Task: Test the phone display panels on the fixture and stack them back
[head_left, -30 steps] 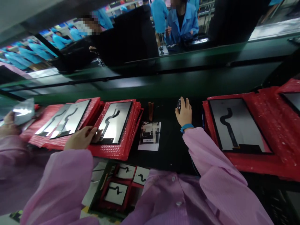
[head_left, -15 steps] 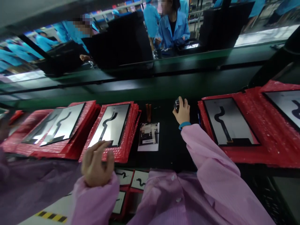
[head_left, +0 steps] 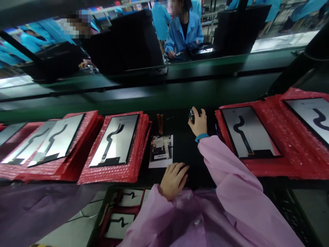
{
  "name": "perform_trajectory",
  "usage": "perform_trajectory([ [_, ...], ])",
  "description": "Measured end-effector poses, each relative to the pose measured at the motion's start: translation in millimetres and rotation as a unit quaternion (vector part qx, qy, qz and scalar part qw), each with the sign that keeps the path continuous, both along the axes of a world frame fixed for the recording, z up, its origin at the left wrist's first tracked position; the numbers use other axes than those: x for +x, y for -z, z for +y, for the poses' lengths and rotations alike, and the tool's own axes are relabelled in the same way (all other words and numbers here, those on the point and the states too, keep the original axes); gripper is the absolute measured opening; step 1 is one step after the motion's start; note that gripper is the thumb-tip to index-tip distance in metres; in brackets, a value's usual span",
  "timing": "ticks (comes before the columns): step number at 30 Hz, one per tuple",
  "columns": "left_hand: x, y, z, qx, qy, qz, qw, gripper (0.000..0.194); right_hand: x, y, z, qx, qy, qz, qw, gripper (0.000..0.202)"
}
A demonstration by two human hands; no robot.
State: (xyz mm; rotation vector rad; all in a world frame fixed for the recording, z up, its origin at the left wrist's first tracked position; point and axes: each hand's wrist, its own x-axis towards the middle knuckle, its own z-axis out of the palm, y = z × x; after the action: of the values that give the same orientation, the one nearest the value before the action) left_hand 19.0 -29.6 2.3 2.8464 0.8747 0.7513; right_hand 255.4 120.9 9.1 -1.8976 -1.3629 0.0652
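Note:
My right hand [head_left: 199,124] is on the black tabletop at centre right, its thumb and index finger around a small shiny metal object [head_left: 191,115] whose kind I cannot make out. My left hand [head_left: 174,178] hovers over or rests at the table's front edge, fingers loosely bent and apart, with nothing in it. Just beyond it lies a printed sheet [head_left: 161,151] showing a device's inside and a barcode. Two narrow brown strips [head_left: 160,124] are behind the sheet. To the left, a display panel [head_left: 115,140] with a black ribbon cable tops a stack of red bubble-wrap bags [head_left: 140,157].
Another panel [head_left: 250,132] lies on red bubble wrap [head_left: 267,168] at right, with a blue pen [head_left: 216,128] beside it. More panels [head_left: 56,139] lie at left. Below the table edge, a crate holds panels [head_left: 120,224]. A co-worker's purple sleeve [head_left: 46,206] reaches in at lower left.
My left hand has moved right, from in front of the left panel stack to the table edge by the printed sheet. My right hand stays at the metal object. The view has shifted slightly.

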Motion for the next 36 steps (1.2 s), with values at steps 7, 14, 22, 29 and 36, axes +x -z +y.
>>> perform_trajectory([
  [7,3,0.0,-2,0.006,-0.011,-0.014,1.0,0.026,-5,-15.1,-11,-0.044,-0.025,0.029,0.998,0.083],
  [14,4,-0.5,-2,-0.024,-0.02,-0.027,0.999,0.024,-31,-42.6,-131,0.042,-0.049,-0.062,0.996,0.059],
  [22,29,-28.0,4,-0.274,0.066,-0.069,0.957,0.024,3,-18.9,-257,0.056,0.186,-0.232,0.953,0.036],
  [29,119,-31.5,5,-0.63,0.108,-0.208,0.741,0.034,41,-13.7,-268,0.103,0.202,-0.248,0.942,0.006],
  [36,179,-29.6,2,-0.743,0.041,-0.351,0.568,0.063,21,-30.3,-274,0.108,0.117,-0.278,0.947,0.015],
])
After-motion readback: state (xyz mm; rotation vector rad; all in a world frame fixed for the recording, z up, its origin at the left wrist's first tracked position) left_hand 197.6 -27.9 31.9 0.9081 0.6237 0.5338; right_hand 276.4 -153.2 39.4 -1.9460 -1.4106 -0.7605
